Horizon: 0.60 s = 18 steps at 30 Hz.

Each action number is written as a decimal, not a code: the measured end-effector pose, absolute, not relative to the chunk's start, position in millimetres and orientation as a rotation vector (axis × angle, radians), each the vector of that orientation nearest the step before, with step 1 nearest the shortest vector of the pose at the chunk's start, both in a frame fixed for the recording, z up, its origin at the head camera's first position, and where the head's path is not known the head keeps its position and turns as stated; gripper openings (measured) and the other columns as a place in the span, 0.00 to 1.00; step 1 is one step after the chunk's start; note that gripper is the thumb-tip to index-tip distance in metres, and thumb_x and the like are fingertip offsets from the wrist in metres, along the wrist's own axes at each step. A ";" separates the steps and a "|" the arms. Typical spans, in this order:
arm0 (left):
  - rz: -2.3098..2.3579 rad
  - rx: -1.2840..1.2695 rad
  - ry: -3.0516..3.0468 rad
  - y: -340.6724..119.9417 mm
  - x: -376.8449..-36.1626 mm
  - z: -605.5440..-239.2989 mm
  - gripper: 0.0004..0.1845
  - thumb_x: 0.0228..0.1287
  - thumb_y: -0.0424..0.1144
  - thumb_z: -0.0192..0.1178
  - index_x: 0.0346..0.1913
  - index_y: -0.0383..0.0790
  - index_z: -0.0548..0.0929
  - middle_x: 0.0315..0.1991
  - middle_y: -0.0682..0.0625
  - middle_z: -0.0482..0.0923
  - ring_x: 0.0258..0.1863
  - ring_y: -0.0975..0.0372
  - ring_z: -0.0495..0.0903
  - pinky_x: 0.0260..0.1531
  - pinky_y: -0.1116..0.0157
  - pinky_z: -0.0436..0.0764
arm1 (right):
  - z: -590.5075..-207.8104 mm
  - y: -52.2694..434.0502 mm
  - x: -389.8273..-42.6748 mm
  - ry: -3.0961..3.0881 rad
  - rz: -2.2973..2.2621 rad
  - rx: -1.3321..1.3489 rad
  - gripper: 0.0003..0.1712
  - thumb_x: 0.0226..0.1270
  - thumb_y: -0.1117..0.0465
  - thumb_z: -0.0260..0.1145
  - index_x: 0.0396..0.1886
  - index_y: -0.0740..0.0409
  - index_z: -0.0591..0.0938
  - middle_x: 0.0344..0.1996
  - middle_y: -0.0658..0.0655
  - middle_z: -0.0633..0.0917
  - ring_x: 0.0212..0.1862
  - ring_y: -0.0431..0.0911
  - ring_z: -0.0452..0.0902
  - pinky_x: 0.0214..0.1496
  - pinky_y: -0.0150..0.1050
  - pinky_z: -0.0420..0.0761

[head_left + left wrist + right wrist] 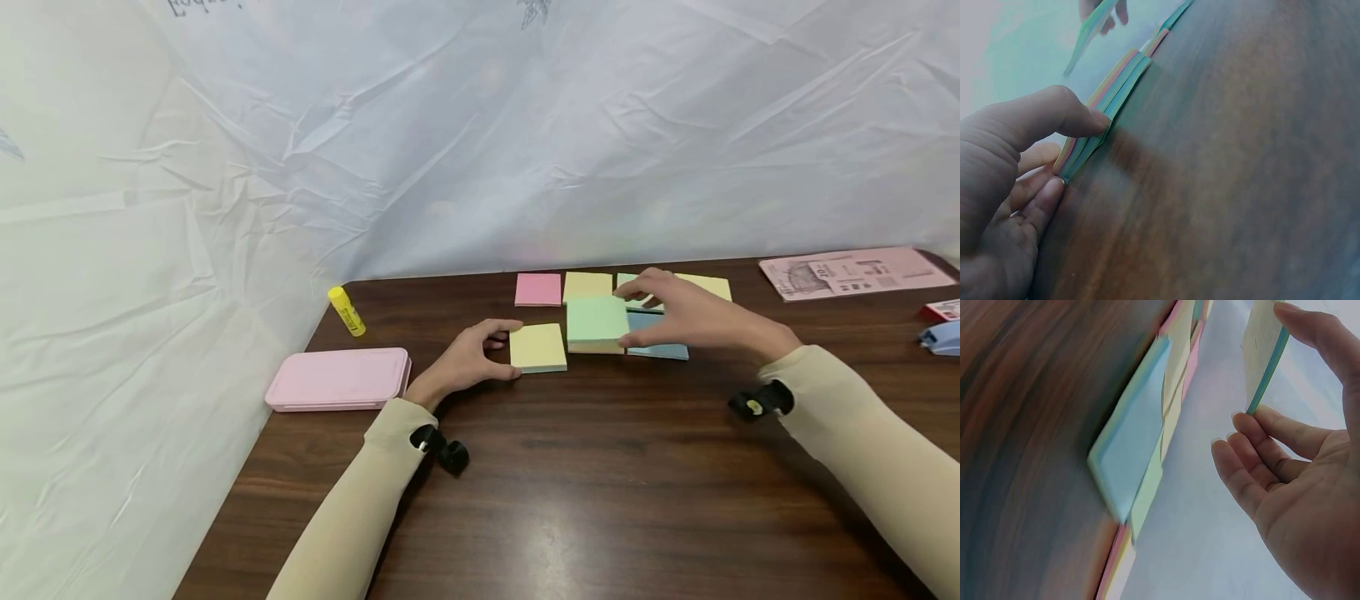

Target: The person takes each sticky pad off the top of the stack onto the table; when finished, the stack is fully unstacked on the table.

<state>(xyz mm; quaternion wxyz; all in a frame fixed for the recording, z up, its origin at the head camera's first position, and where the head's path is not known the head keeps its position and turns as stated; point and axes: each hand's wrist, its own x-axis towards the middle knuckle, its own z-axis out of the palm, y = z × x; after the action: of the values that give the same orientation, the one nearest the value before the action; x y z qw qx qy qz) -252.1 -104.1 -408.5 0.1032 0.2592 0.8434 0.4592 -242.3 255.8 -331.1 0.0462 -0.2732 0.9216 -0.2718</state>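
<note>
My left hand (474, 358) grips a yellow-topped stack of sticky notes (537, 346) by its left side, thumb at the near edge and fingers at the far one. Pink, blue and green layers show along that stack's side in the left wrist view. My right hand (690, 315) pinches a thin green sticky-note pad (596, 318) between thumb and fingertips. In the right wrist view this pad is raised off the table, tilted, with its pale underside showing. Below it in the head view peeks a yellow pad (596, 348). A blue pad (660, 348) lies under my right hand.
Along the back lie a pink pad (537, 289), a yellow pad (588, 285) and another yellow pad (708, 287), against white sheeting. A pink case (337, 379) and a yellow glue stick (347, 312) are at left. Far right are a pink printed packet (855, 273) and a blue object (941, 337).
</note>
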 end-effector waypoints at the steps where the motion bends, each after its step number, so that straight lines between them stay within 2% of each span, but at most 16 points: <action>1: 1.359 0.767 2.485 -104.1 -251.6 -408.2 0.39 0.60 0.33 0.77 0.75 0.40 0.76 0.72 0.46 0.73 0.65 0.52 0.75 0.68 0.57 0.74 | -330.0 261.1 -240.8 2.824 -0.823 -0.822 0.42 0.63 0.46 0.82 0.70 0.62 0.78 0.64 0.61 0.76 0.62 0.60 0.78 0.61 0.61 0.79; 13: 1.355 0.758 2.489 -105.2 -251.8 -407.1 0.40 0.60 0.33 0.77 0.76 0.41 0.76 0.71 0.46 0.74 0.65 0.52 0.76 0.68 0.57 0.74 | -329.7 321.5 -229.1 2.914 -0.828 -0.584 0.45 0.62 0.47 0.83 0.71 0.63 0.76 0.65 0.64 0.75 0.64 0.63 0.77 0.58 0.59 0.80; 18: 1.364 0.764 2.488 -104.9 -251.7 -407.8 0.39 0.59 0.33 0.77 0.75 0.41 0.76 0.71 0.46 0.74 0.65 0.52 0.76 0.67 0.57 0.75 | -335.3 344.9 -227.5 2.917 -0.788 -0.529 0.46 0.63 0.48 0.82 0.72 0.67 0.74 0.64 0.68 0.75 0.63 0.65 0.75 0.59 0.62 0.77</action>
<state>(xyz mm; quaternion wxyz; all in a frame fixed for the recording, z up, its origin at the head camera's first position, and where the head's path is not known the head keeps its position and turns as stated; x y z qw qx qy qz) -251.7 -104.9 -407.8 0.1016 0.2587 0.8423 0.4618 -227.5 344.9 -335.3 0.0369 -0.1722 0.9503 -0.2568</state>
